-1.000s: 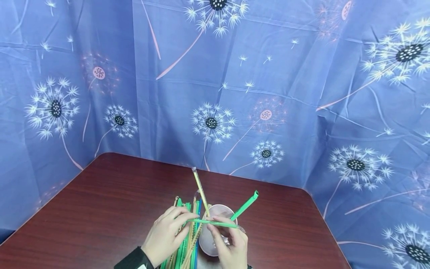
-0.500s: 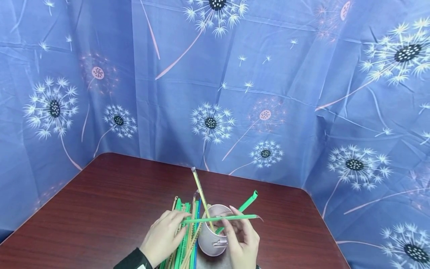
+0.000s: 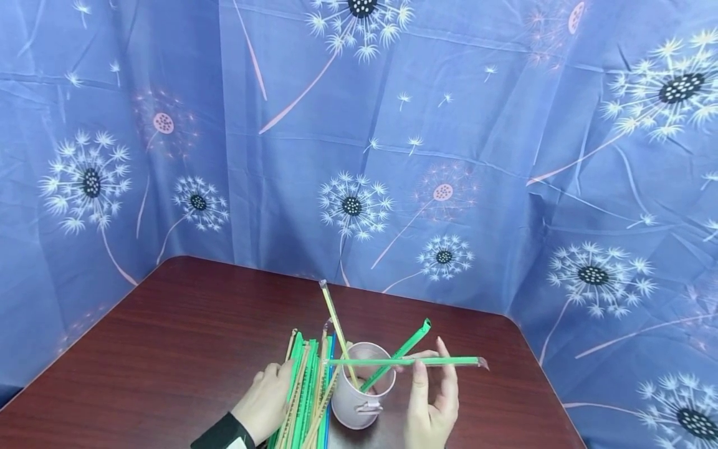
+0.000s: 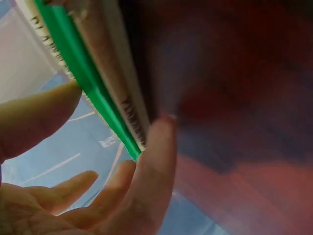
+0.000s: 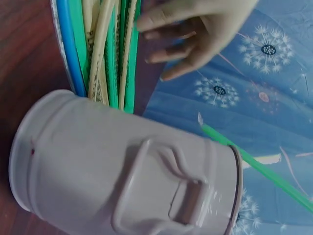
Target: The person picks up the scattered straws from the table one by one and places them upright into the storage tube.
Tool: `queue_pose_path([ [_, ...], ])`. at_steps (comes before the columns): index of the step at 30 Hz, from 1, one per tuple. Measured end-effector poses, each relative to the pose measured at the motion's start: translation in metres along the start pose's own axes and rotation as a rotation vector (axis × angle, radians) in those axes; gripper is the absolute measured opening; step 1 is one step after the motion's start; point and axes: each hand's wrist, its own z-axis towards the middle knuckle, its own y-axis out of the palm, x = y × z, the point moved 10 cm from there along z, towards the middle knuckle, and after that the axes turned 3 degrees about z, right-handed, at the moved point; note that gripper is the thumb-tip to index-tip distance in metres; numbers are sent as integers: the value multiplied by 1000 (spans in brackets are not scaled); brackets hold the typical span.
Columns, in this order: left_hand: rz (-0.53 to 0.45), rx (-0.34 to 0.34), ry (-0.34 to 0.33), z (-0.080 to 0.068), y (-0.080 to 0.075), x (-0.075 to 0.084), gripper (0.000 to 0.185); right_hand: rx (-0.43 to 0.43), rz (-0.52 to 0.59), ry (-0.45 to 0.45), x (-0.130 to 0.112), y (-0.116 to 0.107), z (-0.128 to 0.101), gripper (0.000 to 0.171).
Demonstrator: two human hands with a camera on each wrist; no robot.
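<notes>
At lower centre, the right hand pinches a wrapped green straw held level across the pink cup; the left hand rests relaxed on the straw bundle.

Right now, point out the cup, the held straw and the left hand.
cup (image 3: 354, 405): head view, on its outer wall.
held straw (image 3: 370, 361): head view, mid-shaft over the cup.
left hand (image 3: 263, 405): head view, back of the hand.

Glossy wood-grain table, matt pink metal cup, plastic-wrapped straws
</notes>
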Motion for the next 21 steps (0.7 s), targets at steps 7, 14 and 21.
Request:
queue_pose_path([
  [7,-49,-1,-26,0,2,-7,73,106,1,-55,-5,-12,3,42],
  [14,-153,-74,-92,2,7,-15,76,162,91,-98,-7,-23,7,40],
  [21,-128,-79,-111,4,6,-16,70,181,17,-77,-7,-26,8,39],
])
